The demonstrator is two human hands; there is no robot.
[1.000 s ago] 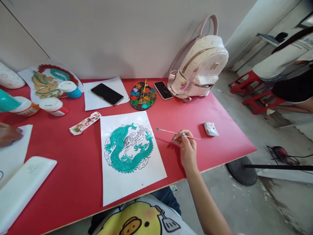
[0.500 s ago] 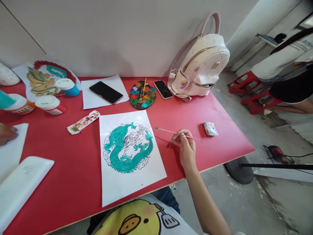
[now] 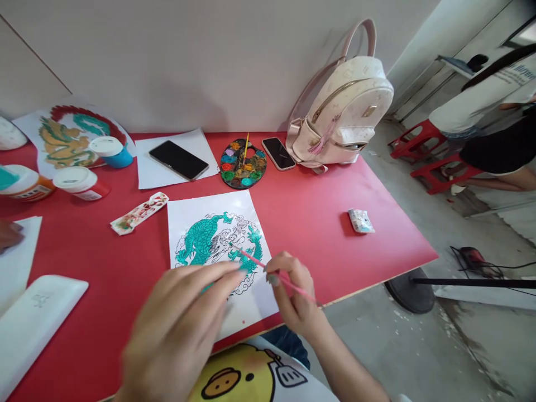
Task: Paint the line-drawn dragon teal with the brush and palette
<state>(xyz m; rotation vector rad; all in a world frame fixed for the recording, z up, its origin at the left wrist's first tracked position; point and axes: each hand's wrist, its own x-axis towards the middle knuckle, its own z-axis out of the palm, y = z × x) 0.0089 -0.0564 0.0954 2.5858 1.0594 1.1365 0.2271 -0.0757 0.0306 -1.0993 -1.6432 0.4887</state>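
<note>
My right hand (image 3: 293, 296) pinches a thin pink paintbrush (image 3: 259, 263) whose tip rests on the teal dragon drawing (image 3: 218, 245), printed on a white sheet (image 3: 251, 301) that lies on the red table (image 3: 318, 223). My left hand (image 3: 184, 329) hovers over the lower part of the sheet, fingers stretched toward the brush and blurred by motion; nothing shows in it. A paint palette (image 3: 243, 165) with another brush in it lies farther back.
Two phones (image 3: 178, 159) (image 3: 278, 153), a pale backpack (image 3: 343, 111), paint jars (image 3: 79, 181), a stained paper strip (image 3: 139, 212) and a small packet (image 3: 360, 220) lie on the table. Another person's hand (image 3: 8, 234) is at the left; someone sits by red stools (image 3: 422, 162) at the right.
My right hand moved left and nearer with the brush, bringing its tip onto the dragon. My left hand came into view over the sheet's lower part.
</note>
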